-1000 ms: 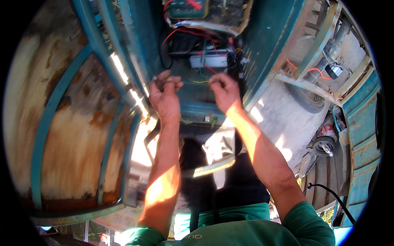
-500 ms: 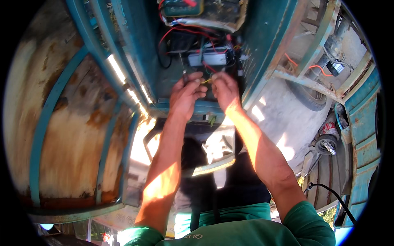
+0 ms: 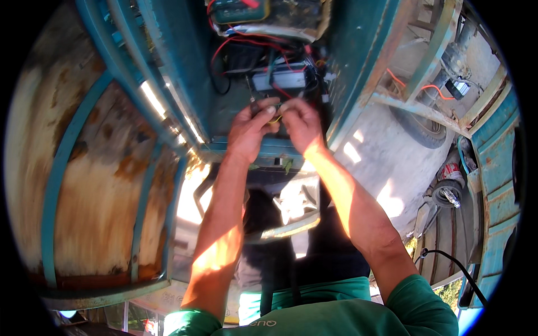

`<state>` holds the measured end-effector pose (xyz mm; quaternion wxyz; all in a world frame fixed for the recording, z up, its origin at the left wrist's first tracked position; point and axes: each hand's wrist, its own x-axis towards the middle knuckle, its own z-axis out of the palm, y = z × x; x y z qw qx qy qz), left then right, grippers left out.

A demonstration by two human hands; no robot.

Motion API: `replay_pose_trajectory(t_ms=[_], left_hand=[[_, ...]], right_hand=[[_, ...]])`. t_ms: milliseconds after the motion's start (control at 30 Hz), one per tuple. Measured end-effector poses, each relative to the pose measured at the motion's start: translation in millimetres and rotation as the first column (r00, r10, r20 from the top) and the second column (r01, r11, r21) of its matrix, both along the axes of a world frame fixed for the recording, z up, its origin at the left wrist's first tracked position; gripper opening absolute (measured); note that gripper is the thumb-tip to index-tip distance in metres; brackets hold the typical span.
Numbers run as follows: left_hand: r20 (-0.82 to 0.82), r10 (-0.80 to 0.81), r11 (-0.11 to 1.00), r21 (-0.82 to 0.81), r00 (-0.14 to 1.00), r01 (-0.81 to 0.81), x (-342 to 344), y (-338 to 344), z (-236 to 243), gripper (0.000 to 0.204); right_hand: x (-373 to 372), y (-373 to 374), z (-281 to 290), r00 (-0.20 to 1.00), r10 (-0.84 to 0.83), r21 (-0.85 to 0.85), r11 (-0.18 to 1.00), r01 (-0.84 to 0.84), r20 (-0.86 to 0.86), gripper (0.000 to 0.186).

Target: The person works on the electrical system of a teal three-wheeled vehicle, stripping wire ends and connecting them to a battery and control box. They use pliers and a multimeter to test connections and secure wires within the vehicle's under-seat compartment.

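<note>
Both my hands are close together over the front of a teal metal box. In my left hand is a slim screwdriver, its dark handle in the grip and its thin shaft pointing away from me. The thumb and forefinger of that hand also pinch toward a thin yellow wire. My right hand is closed on the wire, its fingertips nearly touching the left ones. The wire's ends are hidden by my fingers. Just beyond lies a silver finned module with cables around it.
Red wires loop across the box toward a green-cased device at the back. Teal metal walls rise on both sides. A wheel and an orange cable are at the right; a rusty, wood-toned panel fills the left.
My right hand has moved slightly left and closer to my left hand. The yellow wire now bends in a loop below the fingertips. The view has shifted a little.
</note>
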<state>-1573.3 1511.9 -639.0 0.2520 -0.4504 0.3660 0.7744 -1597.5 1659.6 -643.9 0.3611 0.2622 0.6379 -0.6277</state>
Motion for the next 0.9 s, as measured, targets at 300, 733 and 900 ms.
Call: replay_pose_trajectory(t_ms=[300, 733, 900], left_hand=[[-0.103, -0.064, 0.986, -0.161, 0.993, 0.047, 1.7, 5.6, -2.9, 0.016], [-0.062, -0.079, 0.986, -0.153, 0.995, 0.069, 6.4, -1.4, -6.8, 0.01], [-0.049, -0.01, 0.994, -0.106, 0.999, 0.005, 7.8, -10.4, -7.0, 0.016]], right_hand=[[-1.8, -1.1, 5.5, 0.982, 0.142, 0.064, 0.989, -0.135, -0.124, 0.014], [3.1, 1.5, -0.3, 1.0, 0.004, 0.057, 0.998, -0.005, 0.014, 0.018], [-2.7, -3.5, 7.6, 0.993, 0.119, 0.066, 0.991, -0.119, 0.006, 0.019]])
